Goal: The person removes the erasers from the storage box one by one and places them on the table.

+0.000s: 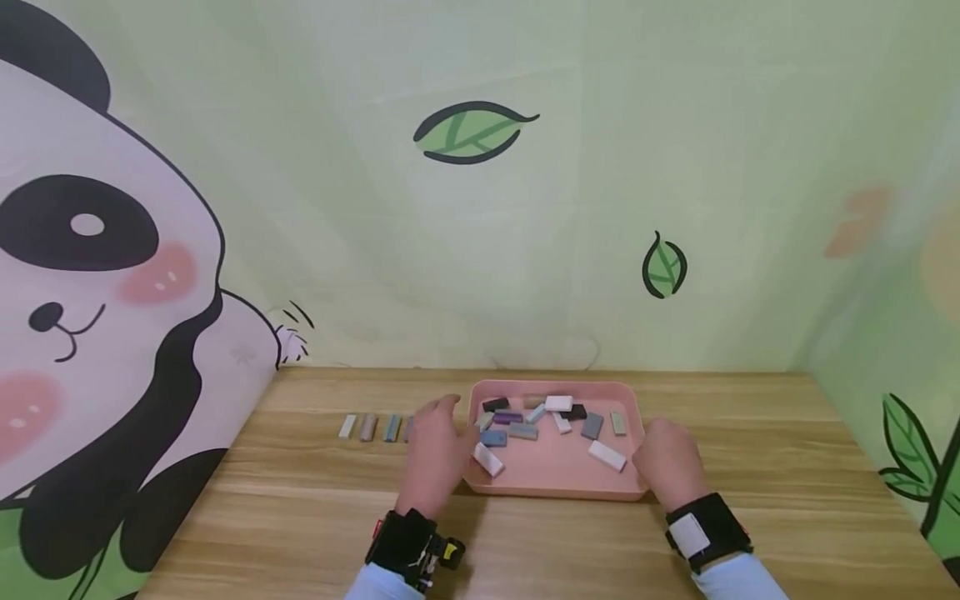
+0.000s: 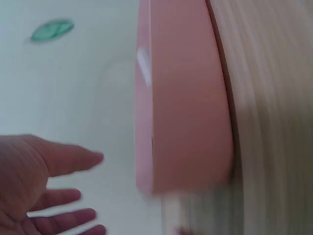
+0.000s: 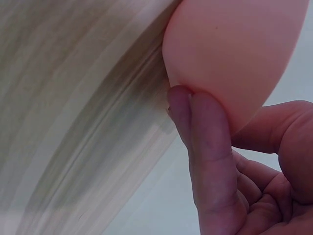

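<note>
A pink tray (image 1: 555,490) lies on the table, holding several small rectangular blocks in white, blue, grey, purple and black. At its right end, my right hand (image 1: 670,462) grips the tray; in the right wrist view the fingers (image 3: 210,132) press its outer wall while the thumb reaches over the rim. My left hand (image 1: 438,457) is beside the tray's left end. Its thumb and fingers (image 2: 73,159) are spread with nothing between them in the left wrist view. A white block (image 1: 488,460) leans on the tray's left rim near the left thumb.
Left of the tray, several blocks stand in a spaced row on the wooden table (image 1: 300,517), among them a white block (image 1: 347,427), a brownish block (image 1: 367,427) and a blue block (image 1: 392,428). The left hand partly hides the row's end. A printed cloth (image 1: 525,292) hangs behind the table.
</note>
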{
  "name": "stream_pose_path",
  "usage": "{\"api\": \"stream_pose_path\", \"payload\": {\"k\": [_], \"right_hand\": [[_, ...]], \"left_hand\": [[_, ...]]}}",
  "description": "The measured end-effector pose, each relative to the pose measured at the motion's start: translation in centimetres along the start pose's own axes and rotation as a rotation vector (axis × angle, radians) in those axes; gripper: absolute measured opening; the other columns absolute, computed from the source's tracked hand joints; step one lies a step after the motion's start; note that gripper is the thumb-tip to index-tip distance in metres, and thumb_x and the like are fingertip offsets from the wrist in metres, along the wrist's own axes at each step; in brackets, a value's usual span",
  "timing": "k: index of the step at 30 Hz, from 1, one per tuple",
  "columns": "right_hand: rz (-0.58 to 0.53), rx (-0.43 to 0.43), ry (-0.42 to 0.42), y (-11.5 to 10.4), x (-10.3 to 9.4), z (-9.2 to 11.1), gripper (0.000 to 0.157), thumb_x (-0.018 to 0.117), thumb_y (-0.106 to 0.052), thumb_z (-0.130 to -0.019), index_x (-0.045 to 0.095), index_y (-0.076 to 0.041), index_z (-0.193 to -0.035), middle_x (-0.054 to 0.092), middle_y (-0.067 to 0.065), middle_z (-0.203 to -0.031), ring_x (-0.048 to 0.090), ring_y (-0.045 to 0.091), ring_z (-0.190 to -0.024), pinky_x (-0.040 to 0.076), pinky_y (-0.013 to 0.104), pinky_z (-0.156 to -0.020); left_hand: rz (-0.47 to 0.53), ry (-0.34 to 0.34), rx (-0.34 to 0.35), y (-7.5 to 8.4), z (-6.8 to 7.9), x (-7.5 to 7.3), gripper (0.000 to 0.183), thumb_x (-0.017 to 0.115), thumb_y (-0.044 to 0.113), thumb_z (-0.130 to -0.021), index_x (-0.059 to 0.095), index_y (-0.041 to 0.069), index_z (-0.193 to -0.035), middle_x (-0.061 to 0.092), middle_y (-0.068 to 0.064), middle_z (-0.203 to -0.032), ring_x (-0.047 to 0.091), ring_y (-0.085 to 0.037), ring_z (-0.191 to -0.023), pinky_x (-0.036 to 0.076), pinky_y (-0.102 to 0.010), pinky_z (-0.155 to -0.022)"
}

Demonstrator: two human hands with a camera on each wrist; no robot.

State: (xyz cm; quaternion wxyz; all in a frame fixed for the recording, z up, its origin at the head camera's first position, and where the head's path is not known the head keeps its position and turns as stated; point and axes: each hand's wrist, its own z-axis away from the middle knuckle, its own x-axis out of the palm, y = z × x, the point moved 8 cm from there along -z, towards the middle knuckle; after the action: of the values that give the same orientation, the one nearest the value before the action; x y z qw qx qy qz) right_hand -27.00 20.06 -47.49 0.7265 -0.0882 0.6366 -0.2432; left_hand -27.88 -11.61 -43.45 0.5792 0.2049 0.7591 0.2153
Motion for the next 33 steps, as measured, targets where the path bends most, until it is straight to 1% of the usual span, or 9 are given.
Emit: {"api": "stream_pose_path", "payload": {"k": [3,6,9,11,15,19,23,28,33], "right_hand": [[0.001,0.001,0.002,0.1,0.0,0.1,0.013,0.059,-0.005,-0.083,0.064,0.007,-0.085,0.055,0.011,-0.068,0.053,0.021,-0.056,0.038,0.026,-0.046],[0.003,0.001,0.006,0.2,0.1,0.1,0.012,0.059,-0.005,-0.083,0.064,0.007,-0.084,0.055,0.011,-0.068,0.053,0.021,-0.056,0.038,0.025,-0.045],[0.002,-0.014,0.021,0.1,0.1,0.1,0.010,0.059,-0.004,-0.081,0.063,0.005,-0.078,0.055,0.010,-0.066,0.052,0.021,-0.055,0.038,0.025,-0.045],[0.000,-0.037,0.039,0.0,0.1,0.0,0.009,0.059,-0.003,-0.079,0.062,0.003,-0.073,0.054,0.009,-0.065,0.052,0.020,-0.055,0.037,0.026,-0.045],[0.016,-0.082,0.074,-0.3,0.0,0.0,0.010,0.060,-0.003,-0.077,0.062,0.002,-0.069,0.054,0.009,-0.063,0.051,0.021,-0.054,0.036,0.027,-0.046],[0.013,-0.068,0.075,-0.2,-0.1,0.0,0.009,0.060,-0.004,-0.079,0.063,0.004,-0.074,0.054,0.009,-0.062,0.051,0.021,-0.054,0.036,0.027,-0.046],[-0.014,-0.035,0.040,0.0,0.1,-0.1,0.011,0.057,-0.003,-0.081,0.064,0.005,-0.079,0.056,0.009,-0.063,0.053,0.020,-0.055,0.039,0.026,-0.045],[-0.007,-0.015,0.024,0.1,0.1,-0.2,0.011,0.057,-0.004,-0.083,0.064,0.005,-0.080,0.057,0.009,-0.064,0.054,0.020,-0.055,0.040,0.026,-0.045],[0.008,-0.013,0.026,0.1,0.0,-0.1,0.011,0.059,-0.005,-0.082,0.064,0.005,-0.079,0.055,0.010,-0.063,0.052,0.020,-0.054,0.037,0.025,-0.045]], "left_hand": [[-0.054,-0.040,0.168,3.5,0.3,2.0,0.049,0.070,0.031,-0.081,0.056,0.014,-0.124,0.058,-0.007,-0.124,0.053,-0.027,-0.114,0.043,-0.045,-0.096],[-0.159,-0.113,0.339,7.0,1.2,5.0,0.049,0.065,0.033,-0.085,0.051,0.017,-0.129,0.054,-0.003,-0.130,0.050,-0.025,-0.118,0.041,-0.044,-0.099],[-0.218,-0.212,0.492,9.7,2.3,8.3,0.047,0.061,0.033,-0.088,0.049,0.018,-0.131,0.053,-0.001,-0.131,0.049,-0.021,-0.121,0.040,-0.038,-0.101],[-0.229,-0.269,0.575,11.0,3.1,10.1,0.045,0.063,0.031,-0.087,0.052,0.021,-0.130,0.056,0.002,-0.129,0.051,-0.018,-0.120,0.042,-0.035,-0.099],[-0.216,-0.372,0.667,13.1,4.1,12.8,0.033,0.066,0.026,-0.085,0.062,0.025,-0.118,0.064,0.010,-0.115,0.058,-0.008,-0.106,0.045,-0.026,-0.092],[-0.197,-0.437,0.695,14.7,4.4,14.2,0.024,0.063,0.021,-0.088,0.068,0.028,-0.110,0.068,0.015,-0.104,0.060,0.000,-0.095,0.046,-0.018,-0.087],[-0.193,-0.461,0.666,15.4,4.3,14.7,0.022,0.060,0.017,-0.089,0.070,0.028,-0.105,0.069,0.015,-0.099,0.059,0.001,-0.089,0.046,-0.017,-0.085],[-0.192,-0.498,0.618,15.5,4.0,15.0,0.020,0.061,0.017,-0.089,0.071,0.028,-0.102,0.068,0.014,-0.088,0.054,0.001,-0.078,0.046,-0.017,-0.079],[-0.230,-0.482,0.580,15.2,3.8,15.0,0.014,0.062,0.018,-0.088,0.072,0.026,-0.094,0.065,0.012,-0.079,0.052,-0.003,-0.071,0.044,-0.017,-0.069]]}}
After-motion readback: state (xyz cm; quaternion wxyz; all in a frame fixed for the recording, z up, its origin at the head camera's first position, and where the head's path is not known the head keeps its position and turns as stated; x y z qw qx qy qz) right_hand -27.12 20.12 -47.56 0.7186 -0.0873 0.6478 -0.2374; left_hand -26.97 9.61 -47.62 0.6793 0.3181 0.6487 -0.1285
